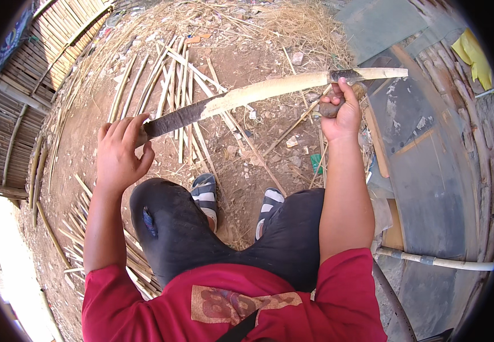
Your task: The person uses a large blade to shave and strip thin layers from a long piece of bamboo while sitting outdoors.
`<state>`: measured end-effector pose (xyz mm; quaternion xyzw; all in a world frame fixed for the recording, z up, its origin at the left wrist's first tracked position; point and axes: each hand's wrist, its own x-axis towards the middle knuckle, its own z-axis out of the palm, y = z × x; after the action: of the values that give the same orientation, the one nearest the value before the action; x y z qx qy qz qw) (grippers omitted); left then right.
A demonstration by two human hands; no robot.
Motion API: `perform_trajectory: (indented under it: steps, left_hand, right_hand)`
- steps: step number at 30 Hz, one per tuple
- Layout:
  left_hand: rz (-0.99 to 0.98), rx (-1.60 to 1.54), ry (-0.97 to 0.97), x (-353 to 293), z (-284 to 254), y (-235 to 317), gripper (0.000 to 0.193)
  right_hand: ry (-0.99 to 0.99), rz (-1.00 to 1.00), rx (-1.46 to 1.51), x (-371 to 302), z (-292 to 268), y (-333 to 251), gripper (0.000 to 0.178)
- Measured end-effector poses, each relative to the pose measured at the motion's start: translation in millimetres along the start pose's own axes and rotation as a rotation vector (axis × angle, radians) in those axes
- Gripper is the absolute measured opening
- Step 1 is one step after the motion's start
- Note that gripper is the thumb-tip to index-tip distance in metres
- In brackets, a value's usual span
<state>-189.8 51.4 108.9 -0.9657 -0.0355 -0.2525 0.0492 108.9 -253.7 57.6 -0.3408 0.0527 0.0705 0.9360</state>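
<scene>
A long, flat, pale strip (275, 88), which looks like split bamboo, stretches across in front of me above my knees. Dark patches, perhaps shadow, cover its left end and a short part near the right. My left hand (122, 145) is closed around its left end, with the fingers over the top. Toward the other end, my right hand (341, 111) touches the strip's lower edge with a raised digit. Its remaining fingers curl around a brown, rounded piece (330, 108) under the strip; whether this is a handle, I cannot tell.
Narrow split strips (173, 85) lie on the dirt ahead, and another pile (78, 233) is beside my left leg. A woven bamboo wall (13, 125) stands at the left. Dark flat sheets (423, 188) and a yellow cloth-like piece (475, 54) are at the right.
</scene>
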Motion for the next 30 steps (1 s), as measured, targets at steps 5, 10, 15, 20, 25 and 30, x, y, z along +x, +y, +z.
perform_trajectory:
  steps: [5,10,15,20,25,30]
  left_hand:
    - [0.008,-0.115,0.056,5.9,29.2,-12.3,0.055]
    - [-0.057,-0.219,0.024,9.6,36.5,-1.1,0.053]
    - [-0.201,-0.176,-0.109,13.7,40.5,2.9,0.037]
    - [-0.417,-0.403,-0.303,37.8,29.6,-0.9,0.042]
    - [-0.521,-0.411,-0.229,45.6,38.3,-6.7,0.042]
    - [-0.578,-0.341,-0.245,51.6,46.9,-1.1,0.047]
  right_hand:
    - [-0.024,0.021,0.048,-4.4,5.6,-6.8,0.011]
    - [-0.036,-0.007,0.037,-3.1,2.3,-9.9,0.012]
    - [-0.004,-0.123,-0.119,11.0,-7.9,-7.4,0.029]
    - [0.237,-0.286,-0.530,14.3,-21.7,-7.9,0.041]
    - [0.186,-0.327,-0.658,15.8,-25.3,-11.8,0.032]
    - [-0.277,-0.022,-0.281,3.0,-25.3,-11.2,0.023]
